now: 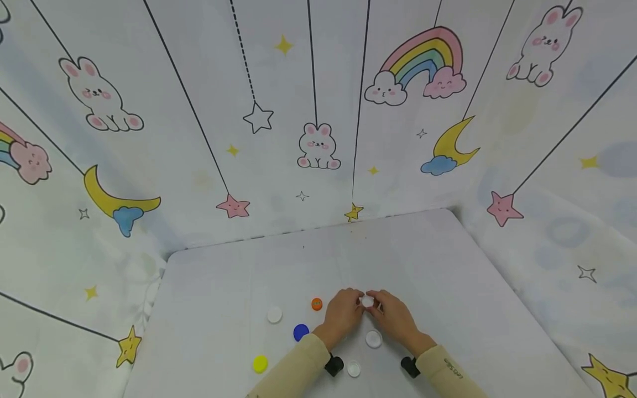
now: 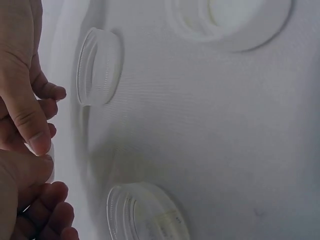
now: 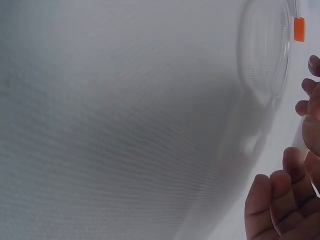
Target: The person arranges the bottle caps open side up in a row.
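My left hand (image 1: pixel 345 313) and right hand (image 1: pixel 396 316) meet over the middle of the table. Between their fingertips they pinch a small white bottle cap (image 1: pixel 367 301). Only a pale sliver of that cap (image 3: pixel 299 136) shows past the fingers in the right wrist view. Nearest to the hands, a translucent white cap (image 1: pixel 374 339) lies below them, and a smaller white cap (image 1: pixel 354 369) sits closer to me. Left of the left hand are an orange cap (image 1: pixel 317 304) and a blue cap (image 1: pixel 301 332), the blue one partly behind the sleeve.
Farther left on the white table (image 1: pixel 219 298) lie a white cap (image 1: pixel 275 315) and a yellow cap (image 1: pixel 260 364). Black wrist cameras hang under both sleeves. A white cloth wall (image 1: pixel 278 166) printed with rabbits, stars and moons encloses the table's back and sides.
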Motion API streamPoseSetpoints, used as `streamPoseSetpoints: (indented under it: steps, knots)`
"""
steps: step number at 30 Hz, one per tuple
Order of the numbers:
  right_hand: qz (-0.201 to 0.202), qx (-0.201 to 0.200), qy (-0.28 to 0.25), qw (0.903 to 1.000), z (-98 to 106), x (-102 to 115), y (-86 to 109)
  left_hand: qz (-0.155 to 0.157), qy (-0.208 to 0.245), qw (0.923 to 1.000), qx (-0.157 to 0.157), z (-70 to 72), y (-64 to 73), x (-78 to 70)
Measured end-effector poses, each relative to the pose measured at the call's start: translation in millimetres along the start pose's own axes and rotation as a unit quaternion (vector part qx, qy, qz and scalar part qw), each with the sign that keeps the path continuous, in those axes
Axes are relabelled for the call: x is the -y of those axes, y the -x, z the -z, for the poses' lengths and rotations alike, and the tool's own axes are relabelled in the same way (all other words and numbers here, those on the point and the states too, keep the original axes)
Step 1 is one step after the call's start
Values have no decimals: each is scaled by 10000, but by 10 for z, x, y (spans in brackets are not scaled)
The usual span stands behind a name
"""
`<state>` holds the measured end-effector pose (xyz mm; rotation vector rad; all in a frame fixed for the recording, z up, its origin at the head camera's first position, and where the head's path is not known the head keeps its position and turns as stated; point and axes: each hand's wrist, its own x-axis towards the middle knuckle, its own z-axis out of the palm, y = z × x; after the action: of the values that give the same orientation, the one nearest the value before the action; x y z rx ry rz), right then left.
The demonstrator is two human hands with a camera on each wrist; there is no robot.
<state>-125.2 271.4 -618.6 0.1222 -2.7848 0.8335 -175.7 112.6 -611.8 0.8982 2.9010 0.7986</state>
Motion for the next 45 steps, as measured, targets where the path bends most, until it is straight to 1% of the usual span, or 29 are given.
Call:
streamPoseSetpoints:
  steps: [2,4,6,9,12,18,29,33,39,43,45]
  knots:
    - [19,20,65,10000,-13,-19,5,-95,-189,9998,34,-29,-15,4]
    - [-36,121,120,9998,-34,-39,15,-176,-418,9989,92,-60,-24,9]
    - [-162,291,161,9993,-53,-57,25,-235,-688,9972,181,-91,-28,14]
    - [-347,497,216,9979,-85,-85,41,-250,-939,9947,331,-110,-25,4]
    - [-405,533,247,9974,-106,-108,47,-217,-1081,9931,409,-120,-23,-12]
    - [-399,540,336,9972,-139,-121,41,-168,-1252,9913,374,-137,-5,-15]
    - [-423,490,368,9972,-139,-85,41,-256,-1219,9921,140,-157,13,24]
    - [-435,472,337,9974,-137,-77,49,-240,-1260,9916,140,-171,22,35]
    - [-557,563,184,9967,-90,-48,51,-202,-1182,9926,194,-181,44,49]
    - [-640,544,133,9964,-58,-47,49,-99,-1051,9943,161,-142,61,68]
    - [-660,472,183,9965,-48,-55,47,-60,-922,9957,71,-96,67,75]
